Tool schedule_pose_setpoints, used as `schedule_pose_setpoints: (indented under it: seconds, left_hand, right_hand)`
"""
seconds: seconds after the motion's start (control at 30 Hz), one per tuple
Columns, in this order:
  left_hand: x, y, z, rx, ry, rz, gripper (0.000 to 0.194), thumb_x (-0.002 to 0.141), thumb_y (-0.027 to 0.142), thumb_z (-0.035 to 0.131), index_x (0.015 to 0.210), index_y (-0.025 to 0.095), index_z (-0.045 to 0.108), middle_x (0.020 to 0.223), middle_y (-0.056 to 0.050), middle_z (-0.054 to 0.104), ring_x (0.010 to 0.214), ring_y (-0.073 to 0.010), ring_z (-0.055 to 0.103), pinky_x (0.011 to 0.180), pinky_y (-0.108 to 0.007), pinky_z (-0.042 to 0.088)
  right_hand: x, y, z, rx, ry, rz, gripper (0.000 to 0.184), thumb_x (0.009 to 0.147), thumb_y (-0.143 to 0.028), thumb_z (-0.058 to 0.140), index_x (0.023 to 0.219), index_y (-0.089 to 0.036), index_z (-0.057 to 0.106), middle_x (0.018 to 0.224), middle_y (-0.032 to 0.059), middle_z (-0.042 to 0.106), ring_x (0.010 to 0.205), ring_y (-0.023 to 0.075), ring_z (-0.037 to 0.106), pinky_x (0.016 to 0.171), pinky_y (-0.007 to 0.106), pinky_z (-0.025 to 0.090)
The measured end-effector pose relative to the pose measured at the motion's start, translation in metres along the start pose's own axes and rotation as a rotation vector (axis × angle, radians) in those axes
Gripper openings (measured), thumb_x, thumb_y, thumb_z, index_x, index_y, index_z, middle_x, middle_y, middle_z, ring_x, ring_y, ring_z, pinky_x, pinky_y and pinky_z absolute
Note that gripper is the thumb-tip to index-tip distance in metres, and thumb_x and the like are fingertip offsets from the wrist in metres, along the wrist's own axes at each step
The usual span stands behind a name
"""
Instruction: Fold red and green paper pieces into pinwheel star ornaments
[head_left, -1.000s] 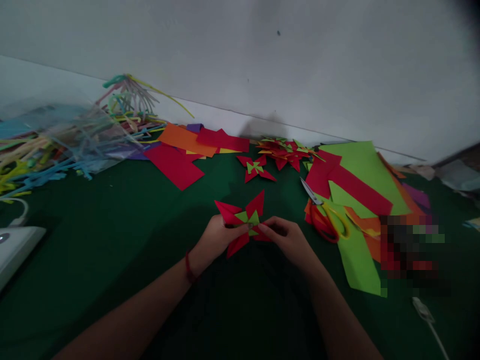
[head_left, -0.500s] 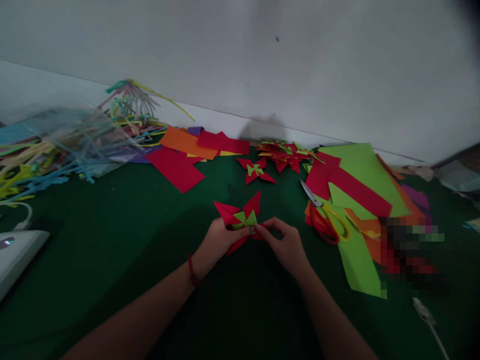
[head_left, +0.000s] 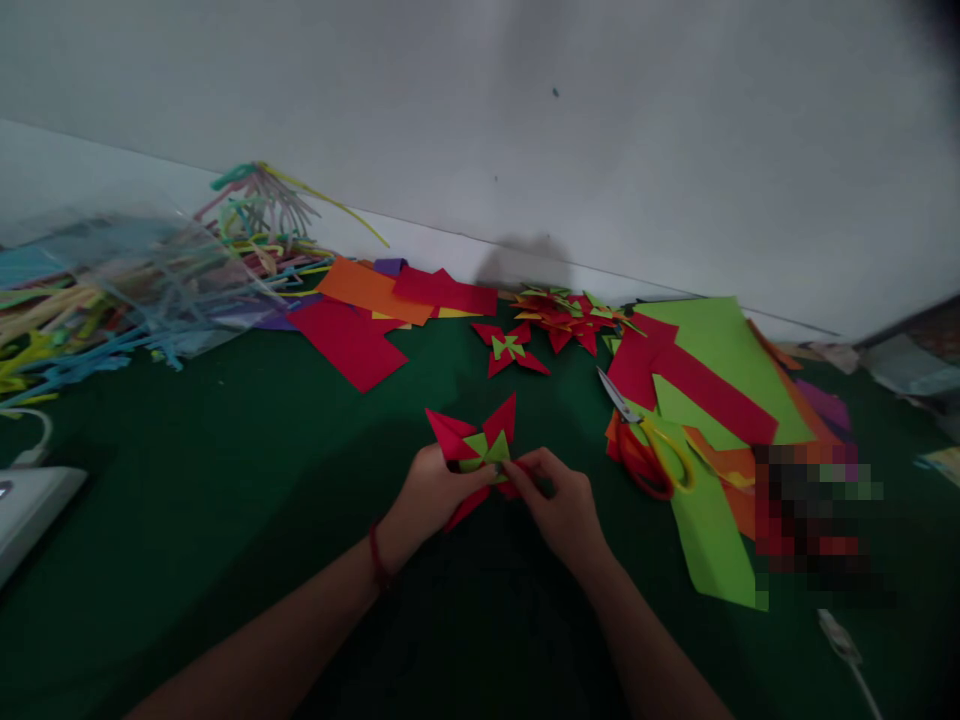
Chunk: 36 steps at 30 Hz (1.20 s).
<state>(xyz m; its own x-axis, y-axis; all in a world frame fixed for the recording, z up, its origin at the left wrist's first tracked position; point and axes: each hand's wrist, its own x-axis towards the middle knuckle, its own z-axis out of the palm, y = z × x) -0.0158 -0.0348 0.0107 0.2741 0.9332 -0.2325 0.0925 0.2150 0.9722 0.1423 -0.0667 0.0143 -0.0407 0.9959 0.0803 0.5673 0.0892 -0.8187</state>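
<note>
A folded paper star (head_left: 480,445), red with a green centre, is held just above the dark green table cloth (head_left: 225,470). My left hand (head_left: 431,490) pinches its left side, thumb on the green centre. My right hand (head_left: 559,500) pinches its right point, fingers curled over the paper. A red band circles my left wrist. Another finished red and green star (head_left: 511,349) lies flat behind, and a pile of similar stars (head_left: 570,310) sits farther back by the wall.
Scissors (head_left: 649,445) with orange and yellow handles lie on green, red and orange paper sheets (head_left: 712,370) at the right. Red and orange sheets (head_left: 375,310) lie at the back left. Coloured strips in a clear bag (head_left: 127,280) fill the far left. A white device (head_left: 30,505) sits at the left edge.
Both hands have drawn the star slightly toward me and tilted it, and my right fingers have closed further over its right point. The view has shifted a little.
</note>
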Motion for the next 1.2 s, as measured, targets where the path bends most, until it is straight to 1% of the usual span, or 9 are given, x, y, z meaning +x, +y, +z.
schedule_pose_setpoints:
  seconds: [0.13, 0.2, 0.33, 0.47, 0.63, 0.73, 0.83, 1.03, 1.2]
  left_hand:
    - [0.003, -0.001, -0.0003, 0.036, 0.028, -0.026, 0.027, 0.069, 0.038, 0.061, 0.08, 0.014, 0.063, 0.081, -0.006, 0.067, 0.073, -0.0193, 0.061, 0.063, -0.028, 0.048]
    - [0.0038, 0.0001, -0.001, 0.055, 0.039, -0.057, 0.03, 0.07, 0.041, 0.059, 0.08, 0.013, 0.063, 0.081, -0.006, 0.067, 0.073, -0.0199, 0.062, 0.063, -0.029, 0.048]
    - [0.0043, 0.0004, -0.003, 0.004, 0.036, -0.086, 0.032, 0.071, 0.042, 0.058, 0.086, 0.014, 0.062, 0.084, -0.007, 0.067, 0.076, -0.0205, 0.063, 0.064, -0.029, 0.049]
    - [0.0059, -0.0032, -0.0036, -0.024, 0.026, -0.061, 0.029, 0.072, 0.04, 0.058, 0.085, 0.015, 0.062, 0.086, -0.006, 0.067, 0.076, -0.0193, 0.063, 0.065, -0.028, 0.049]
    - [0.0071, -0.0035, -0.0024, -0.056, -0.048, -0.008, 0.025, 0.068, 0.032, 0.064, 0.086, 0.015, 0.062, 0.087, -0.006, 0.068, 0.078, -0.0183, 0.062, 0.067, -0.026, 0.048]
    - [0.006, -0.0017, -0.0022, -0.049, -0.029, -0.028, 0.021, 0.068, 0.028, 0.064, 0.084, 0.014, 0.062, 0.084, -0.005, 0.068, 0.074, -0.0173, 0.062, 0.063, -0.025, 0.048]
    - [0.0053, -0.0009, -0.0022, -0.044, -0.007, -0.037, 0.021, 0.068, 0.029, 0.063, 0.082, 0.013, 0.063, 0.081, -0.005, 0.067, 0.07, -0.0163, 0.061, 0.061, -0.025, 0.047]
    - [0.0061, -0.0048, -0.002, -0.061, -0.022, -0.013, 0.021, 0.068, 0.027, 0.063, 0.083, 0.013, 0.063, 0.082, -0.005, 0.067, 0.072, -0.0163, 0.061, 0.065, -0.026, 0.047]
    - [0.0074, -0.007, -0.0021, -0.047, 0.005, -0.05, 0.024, 0.069, 0.033, 0.063, 0.084, 0.014, 0.063, 0.084, -0.005, 0.068, 0.072, -0.0166, 0.062, 0.064, -0.025, 0.048]
  right_hand:
    - [-0.0006, 0.0022, 0.0004, -0.175, -0.001, -0.073, 0.02, 0.085, -0.034, 0.043, 0.077, -0.02, 0.055, 0.071, 0.0025, 0.06, 0.064, 0.0142, 0.055, 0.057, 0.025, 0.042]
    - [-0.0004, 0.0022, 0.0, -0.182, -0.005, -0.079, 0.02, 0.084, -0.033, 0.043, 0.076, -0.02, 0.055, 0.07, 0.0026, 0.06, 0.063, 0.0137, 0.055, 0.056, 0.025, 0.042]
    - [0.0013, 0.0008, -0.0012, 0.01, -0.013, -0.006, 0.021, 0.084, -0.036, 0.043, 0.077, -0.02, 0.055, 0.068, 0.0006, 0.061, 0.061, 0.012, 0.056, 0.054, 0.022, 0.043]
    - [0.0029, 0.0016, -0.0022, 0.175, -0.053, 0.055, 0.023, 0.085, -0.038, 0.042, 0.081, -0.02, 0.056, 0.071, 0.001, 0.063, 0.064, 0.0136, 0.061, 0.056, 0.023, 0.046]
    - [0.0022, 0.0024, -0.0012, 0.131, -0.008, 0.056, 0.02, 0.085, -0.036, 0.043, 0.081, -0.021, 0.056, 0.071, 0.0013, 0.065, 0.063, 0.014, 0.061, 0.057, 0.024, 0.046]
    - [0.0016, 0.0015, -0.0009, 0.134, -0.02, 0.059, 0.019, 0.085, -0.035, 0.043, 0.079, -0.021, 0.055, 0.067, 0.0004, 0.064, 0.06, 0.0135, 0.061, 0.056, 0.024, 0.046]
    - [0.0016, 0.0015, -0.0007, 0.18, -0.034, 0.066, 0.02, 0.085, -0.036, 0.043, 0.08, -0.02, 0.054, 0.067, 0.0007, 0.064, 0.061, 0.0136, 0.061, 0.056, 0.024, 0.047]
    - [0.0009, 0.0024, 0.0013, 0.251, -0.074, 0.088, 0.018, 0.083, -0.037, 0.047, 0.08, -0.02, 0.052, 0.064, 0.0006, 0.062, 0.059, 0.014, 0.061, 0.055, 0.025, 0.048]
    - [0.0005, 0.0013, 0.0023, 0.302, -0.096, 0.114, 0.016, 0.083, -0.036, 0.048, 0.078, -0.021, 0.05, 0.064, -0.0002, 0.062, 0.059, 0.0136, 0.062, 0.054, 0.024, 0.049]
